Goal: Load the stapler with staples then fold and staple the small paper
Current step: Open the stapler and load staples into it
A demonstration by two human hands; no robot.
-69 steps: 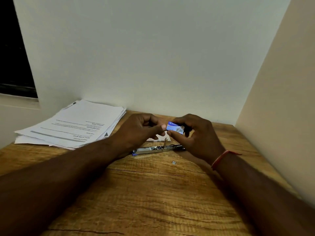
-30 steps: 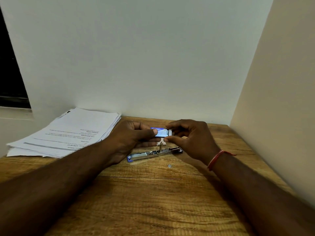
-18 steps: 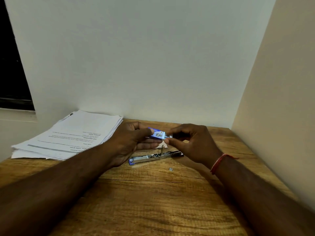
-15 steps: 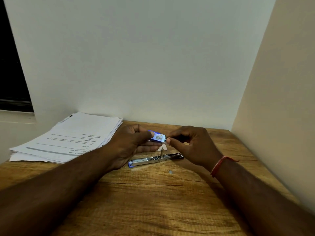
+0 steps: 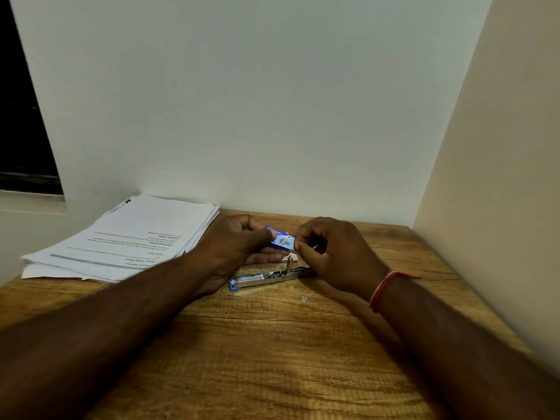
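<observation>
Centre of the head view, slightly above mid-height: both hands meet over the wooden surface, working a small blue staple box.

Left hand: grip clamped on the left end of the staple box, thumb on top, other digits underneath. Box is lifted off the surface and tilted, printed face toward the camera.

Right hand: thumb and forefinger pinched together at the right end of the box, touching its edge. Can't tell whether they hold a flap, the inner tray or staples; too small. Remaining digits are curled in. Red thread band on that wrist.

Stapler: lies on the surface just below the hands, opened out flat, long axis roughly left-right and rising a little toward the right. Metal channel faces up, blue end at the left, dark end at the right, tucked under the right hand. A thin metal piece stands up from it near its right half. Can't tell if the channel has staples in it.

Small paper: pale sliver visible between the hands and the stapler, mostly hidden by the left hand's digits.

Tiny pale scrap: on the surface, below the stapler's right end, apart from it.

Left of frame, mid-height: stack of printed sheets against the white wall, corner close to the left hand. Beige side wall closes off the right. Dark window opening at the left edge.
</observation>
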